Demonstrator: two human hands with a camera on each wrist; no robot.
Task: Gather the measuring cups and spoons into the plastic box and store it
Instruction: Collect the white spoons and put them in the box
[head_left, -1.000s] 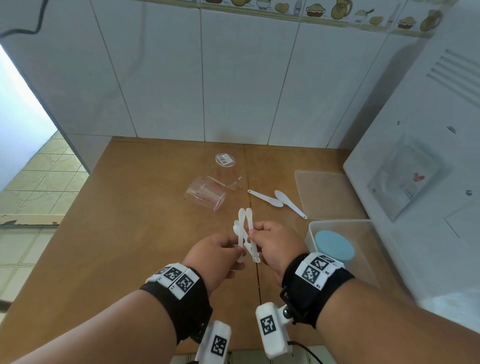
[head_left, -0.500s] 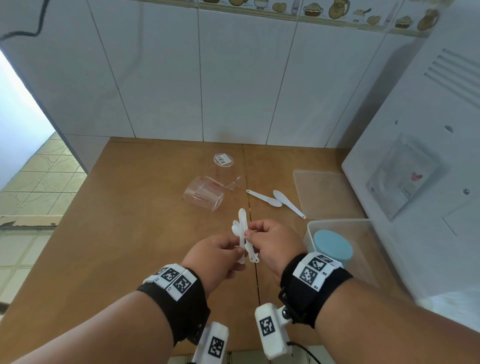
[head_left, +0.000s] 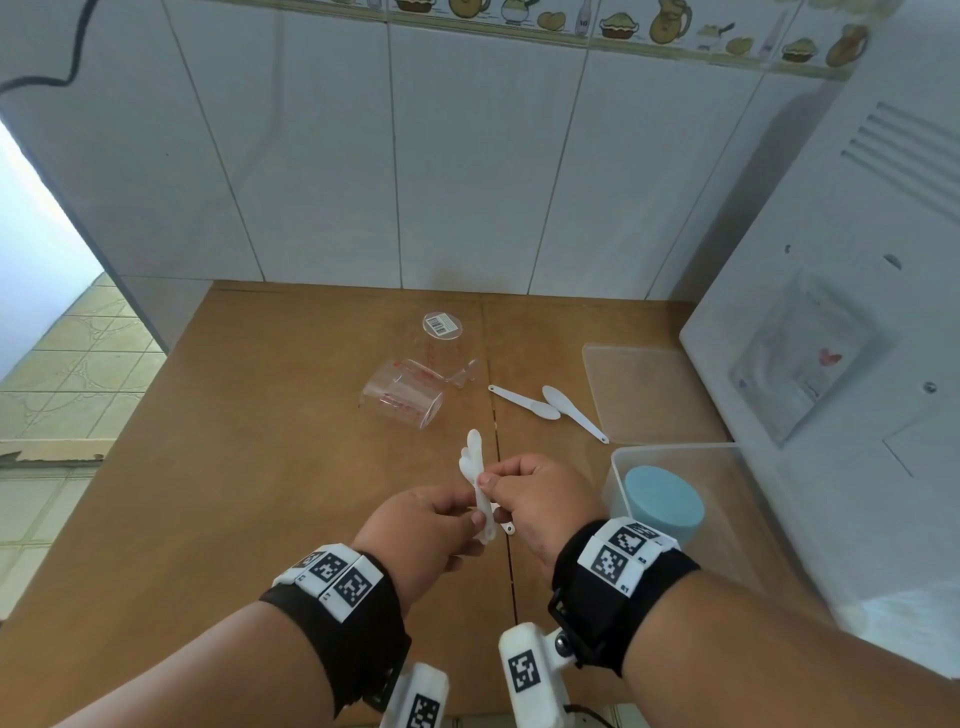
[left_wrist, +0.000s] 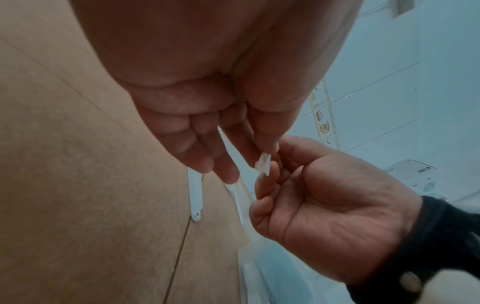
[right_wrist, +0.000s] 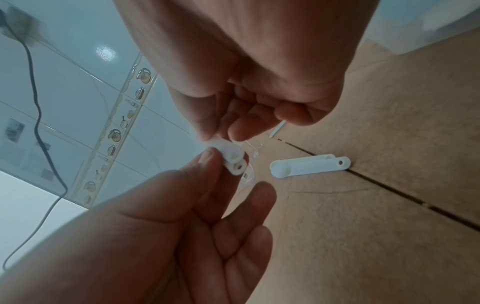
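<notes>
Where fingers (head_left: 485, 480) pinch, spoon handles (head_left: 483, 512) half hidden.

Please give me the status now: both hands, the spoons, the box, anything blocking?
Left hand and right hand pinch the small white plastic measuring spoons. Clear plastic box open, holds pale blue round cup. Path to box unobstructed.

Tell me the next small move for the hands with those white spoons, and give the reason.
Probably carry the bundle of white measuring spoons, pinched by the left hand and the right hand, rightward and drop it into the open plastic box. The handles look stacked together, and the box sits just beside the right hand with only a blue cup inside.
</notes>
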